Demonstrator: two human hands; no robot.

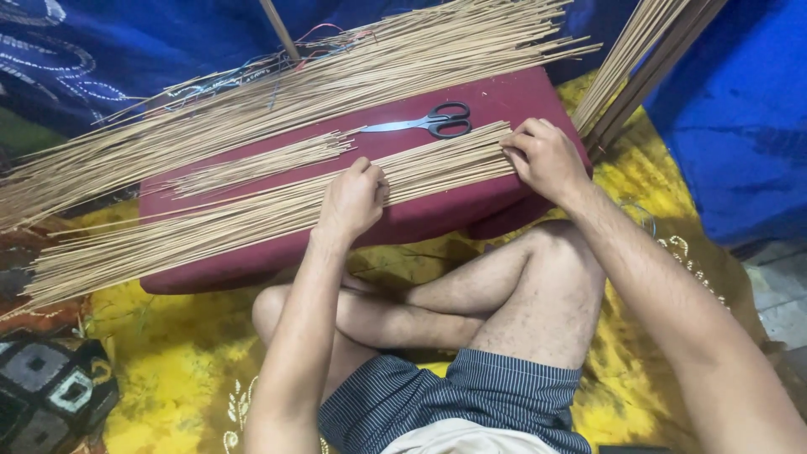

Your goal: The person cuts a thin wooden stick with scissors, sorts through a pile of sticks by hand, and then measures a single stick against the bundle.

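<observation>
A long bundle of thin tan sticks lies across the near edge of a dark red cushion. My left hand rests on the middle of this bundle, fingers curled over the sticks. At the bundle's right end, my right hand grips the stick tips. Black-handled scissors lie on the cushion just beyond the bundle, between the two hands. A smaller loose bunch of sticks lies left of the scissors.
A large heap of sticks spreads across the cushion's far side, with coloured wires on it. More sticks lean at the upper right. Yellow cloth covers the floor under my crossed legs. Blue fabric hangs behind.
</observation>
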